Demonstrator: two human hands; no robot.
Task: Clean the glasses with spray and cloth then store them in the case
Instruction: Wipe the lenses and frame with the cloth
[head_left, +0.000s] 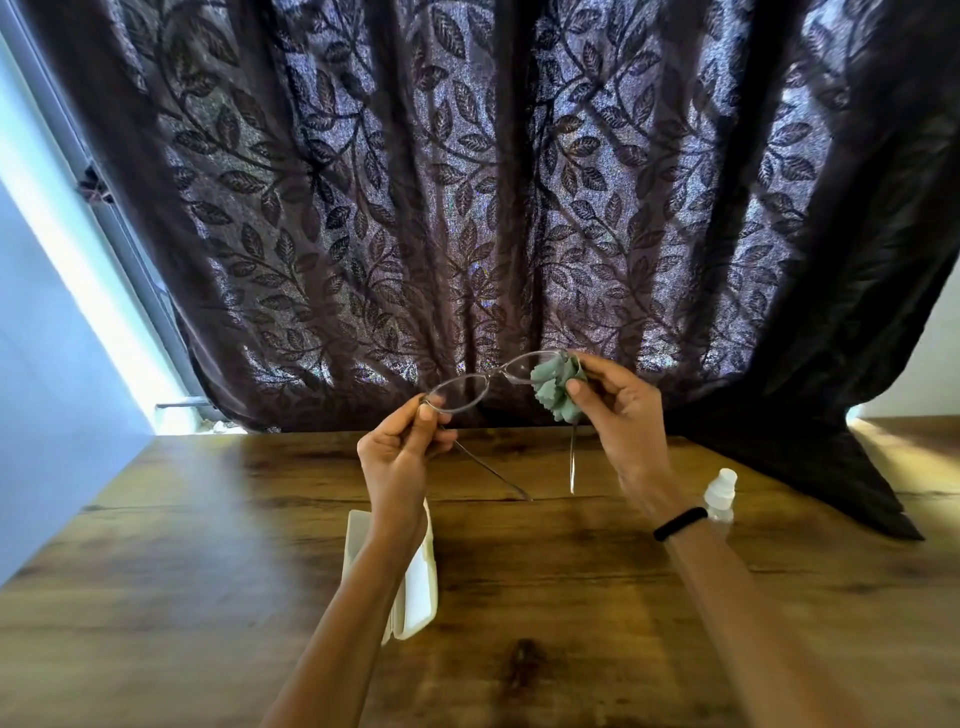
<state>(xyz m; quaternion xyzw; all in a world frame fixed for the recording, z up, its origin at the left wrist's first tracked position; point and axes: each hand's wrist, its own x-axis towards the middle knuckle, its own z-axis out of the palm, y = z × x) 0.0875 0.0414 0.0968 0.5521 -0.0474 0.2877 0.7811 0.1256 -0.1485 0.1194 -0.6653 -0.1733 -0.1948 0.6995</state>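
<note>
Glasses (485, 382) were held up above the wooden counter (208, 545), temples unfolded and pointing toward the wearer. Left hand (397, 457) pinched the frame at the left hinge, thumb and fingers closed on it. Right hand (621, 410) pinched a bunched pale green cloth (556, 387) over the right lens, fingers closed around the cloth. White glasses case (415, 587) lay open on the counter, near centre, partly hidden under the left forearm. Small clear spray bottle (721, 493) stood on the counter at right, behind the right wrist, which wore a black band (679, 524). Dark leaf-patterned curtain (467, 182) hung at the far side.
</note>
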